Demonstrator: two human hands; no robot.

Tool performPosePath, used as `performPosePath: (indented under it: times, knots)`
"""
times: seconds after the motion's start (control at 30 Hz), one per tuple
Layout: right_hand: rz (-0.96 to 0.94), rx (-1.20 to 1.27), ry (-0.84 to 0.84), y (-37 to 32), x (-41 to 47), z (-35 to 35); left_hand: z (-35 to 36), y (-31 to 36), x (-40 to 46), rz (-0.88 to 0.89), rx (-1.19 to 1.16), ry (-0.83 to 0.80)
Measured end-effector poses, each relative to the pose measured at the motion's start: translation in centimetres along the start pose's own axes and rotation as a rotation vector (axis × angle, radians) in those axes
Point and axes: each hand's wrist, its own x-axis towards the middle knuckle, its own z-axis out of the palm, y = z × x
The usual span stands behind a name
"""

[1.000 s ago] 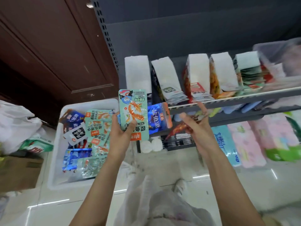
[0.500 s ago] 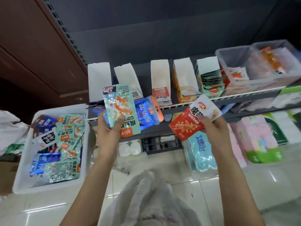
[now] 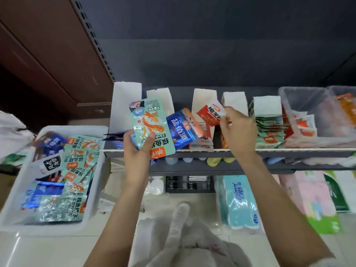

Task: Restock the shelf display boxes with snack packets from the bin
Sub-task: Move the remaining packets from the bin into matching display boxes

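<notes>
White plastic bin (image 3: 23, 193) on the floor at far left: holds a loose heap of mint-green and blue foil snack packets (image 3: 77, 162), many left to shelve.

Left hand (image 3: 137, 153) held in front of the grey metal shelf (image 3: 289, 151), fingers and thumb curled round a fanned stack: mint-green foil packet with an orange fish print (image 3: 152, 128) in front, blue foil packet (image 3: 182, 130) behind it.

Right hand (image 3: 238, 130) over the row of white cardboard display boxes (image 3: 204, 101), fingertips pinching a red-and-white foil packet (image 3: 211, 113) by its right edge. The packet hangs tilted above the third box, which already holds red packets.

Step in hand, as judged: sorting by type, placing the red packet in its matching box.

Next move calls for lowering the packet upright into the box mouth, releasing it, then taking the next packet from the left-hand stack. Green packets likely belong in the box further right with a green stack (image 3: 269, 130).
</notes>
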Motion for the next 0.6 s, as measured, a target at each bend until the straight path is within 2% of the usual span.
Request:
performPosePath:
  times: [0.17, 0.27, 0.33, 0.37, 0.43, 0.5, 0.57, 0.6]
  knots:
    - [-0.212, -0.02, -0.375, 0.9, -0.7, 3.2, 1.3, -0.1, 1.4, -0.029, -0.019, -0.027]
    - [-0.295, 0.002, -0.51, 2.1, -1.8, 3.8, 2.1, -0.2, 2.0, -0.032, -0.049, -0.043]
    - [-0.276, 0.025, -0.576, 2.5, -1.9, 3.6, 2.8, -0.2, 2.1, -0.016, -0.042, -0.063]
    - [-0.218, 0.074, -0.576, 2.4, -1.9, 3.2, 3.1, -0.2, 2.1, 0.002, -0.035, -0.071]
    - [-0.013, 0.269, -0.42, 1.9, -1.9, 1.7, 3.9, -0.3, 1.9, 0.059, -0.017, -0.058]
    - [0.29, 0.611, -0.286, 0.2, -1.8, -0.4, 4.8, -0.4, 1.6, 0.102, -0.032, -0.009]
    - [0.545, 0.915, -0.376, -1.9, -1.9, -1.3, 6.0, -0.6, 0.8, 0.117, -0.063, 0.016]
    - [0.608, 0.966, -0.428, -2.7, -2.1, -1.1, 6.7, -0.7, 0.2, 0.132, -0.055, 0.012]
